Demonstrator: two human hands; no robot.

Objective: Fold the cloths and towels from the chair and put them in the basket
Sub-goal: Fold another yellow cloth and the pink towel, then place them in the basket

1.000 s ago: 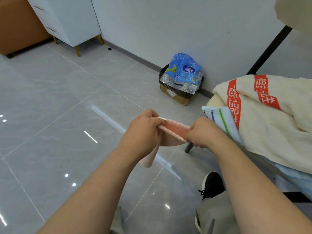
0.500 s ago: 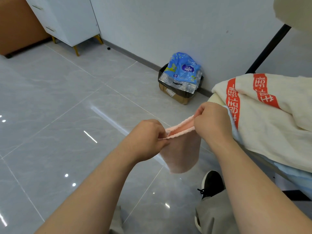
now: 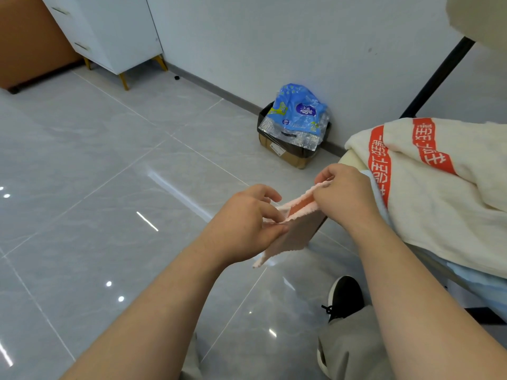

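Grey tiled floor below | pink cloth (image 3: 295,234) in the air just left of the chair (image 3: 351,160) | top edge runs from left hand (image 3: 244,229) up toward chair to right hand (image 3: 343,193) | fingers (image 3: 323,178) of both pinch its ends | remainder hangs, looks doubled | next, likely: bring ends together

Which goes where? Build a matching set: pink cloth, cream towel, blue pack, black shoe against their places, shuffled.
1 pink cloth
2 cream towel
3 blue pack
4 black shoe

A in the cardboard box
B pinched by left hand and right hand
C on the floor
D draped over the chair

Pairs: 1-B, 2-D, 3-A, 4-C
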